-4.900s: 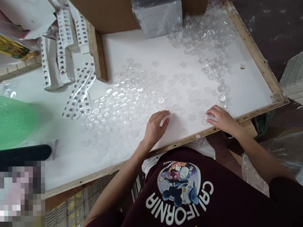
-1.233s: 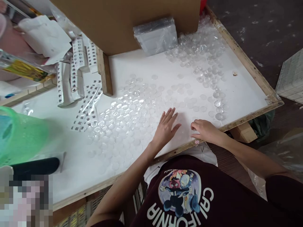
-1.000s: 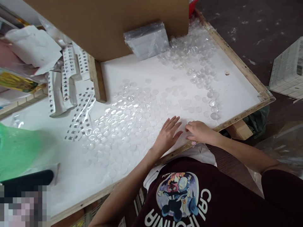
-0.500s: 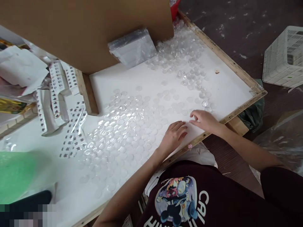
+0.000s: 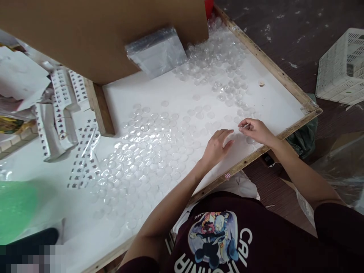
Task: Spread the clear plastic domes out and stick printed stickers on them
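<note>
Many clear, round, flattish plastic pieces [image 5: 153,151] cover the middle of the white tabletop [image 5: 273,98], mostly in a single spread layer. More of these pieces [image 5: 210,53] lie heaped at the far end, with a loose trail running toward my right hand [image 5: 256,131]. That hand hovers over the table near its front edge, fingers curled in toward the thumb; what is between them, if anything, is too small to make out. Just left of it, my left hand [image 5: 217,148] has its fingers stretched out and its thumb apart, holding nothing. A clear piece [image 5: 249,140] shows just below the right hand.
A wooden rim [image 5: 284,134] edges the table. Against a tall brown board [image 5: 113,34] leans a plastic-wrapped packet [image 5: 159,53]. Printed sticker strips [image 5: 83,151] lie on the left, near a green bag [image 5: 17,208]. A white crate [image 5: 341,68] stands on the floor.
Both hands have moved up and slightly right, away from the front rim. The right hand's fingers have curled more, and a clear piece now shows below it.
</note>
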Demonstrator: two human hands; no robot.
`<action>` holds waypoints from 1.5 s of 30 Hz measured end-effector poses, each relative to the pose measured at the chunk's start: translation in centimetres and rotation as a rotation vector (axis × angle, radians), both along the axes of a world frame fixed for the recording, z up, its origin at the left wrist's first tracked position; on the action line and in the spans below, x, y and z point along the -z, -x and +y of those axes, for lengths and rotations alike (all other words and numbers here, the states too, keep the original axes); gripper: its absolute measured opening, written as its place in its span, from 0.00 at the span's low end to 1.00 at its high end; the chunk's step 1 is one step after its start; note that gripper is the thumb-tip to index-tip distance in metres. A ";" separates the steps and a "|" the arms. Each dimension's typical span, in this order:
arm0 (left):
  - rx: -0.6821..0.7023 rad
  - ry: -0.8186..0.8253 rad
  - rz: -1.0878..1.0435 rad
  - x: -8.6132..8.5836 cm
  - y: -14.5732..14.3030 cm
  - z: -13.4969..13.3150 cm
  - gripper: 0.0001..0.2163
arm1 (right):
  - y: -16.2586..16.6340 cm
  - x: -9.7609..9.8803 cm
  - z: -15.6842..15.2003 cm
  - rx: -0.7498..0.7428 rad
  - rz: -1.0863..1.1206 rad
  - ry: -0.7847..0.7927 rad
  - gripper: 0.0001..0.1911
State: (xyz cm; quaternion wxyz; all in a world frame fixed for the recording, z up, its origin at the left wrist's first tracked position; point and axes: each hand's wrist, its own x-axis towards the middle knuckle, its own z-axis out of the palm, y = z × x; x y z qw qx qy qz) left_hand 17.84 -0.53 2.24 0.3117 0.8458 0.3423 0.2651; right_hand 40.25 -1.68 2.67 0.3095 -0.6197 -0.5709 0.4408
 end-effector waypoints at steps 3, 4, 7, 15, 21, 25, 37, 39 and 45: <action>-0.076 0.086 -0.024 0.5 -0.8 -0.1 0.16 | 1.5 -0.8 -0.7 -0.065 0.276 0.117 0.16; -0.092 0.114 -0.033 0.7 -0.9 -0.2 0.15 | 1.9 -0.9 -0.8 -0.076 0.314 0.140 0.15; -0.134 0.193 -0.059 1.0 -0.7 -0.3 0.10 | 2.7 -1.0 -1.3 -0.087 0.299 0.180 0.11; -0.141 0.295 0.013 0.3 2.9 -0.8 0.09 | 2.8 -0.8 -3.2 -0.125 -0.036 0.093 0.11; -0.116 0.151 0.122 0.8 3.7 -1.0 0.10 | 2.8 -1.2 -3.7 -0.215 -0.293 -0.052 0.11; -0.067 0.065 0.142 1.1 3.0 -1.4 0.11 | 2.5 -0.5 -2.5 -0.175 -0.380 -0.158 0.09; 0.021 -0.072 0.230 1.9 2.2 -2.0 0.06 | 3.4 2.0 6.4 -0.179 -0.545 -0.302 0.14; -0.003 -0.083 0.240 2.0 2.1 -2.0 0.07 | 3.5 2.0 7.0 -0.210 -0.525 -0.280 0.14; 0.026 -0.168 0.277 2.0 2.0 -2.4 0.09 | 1.8 0.9 6.2 -0.210 -0.440 -0.294 0.15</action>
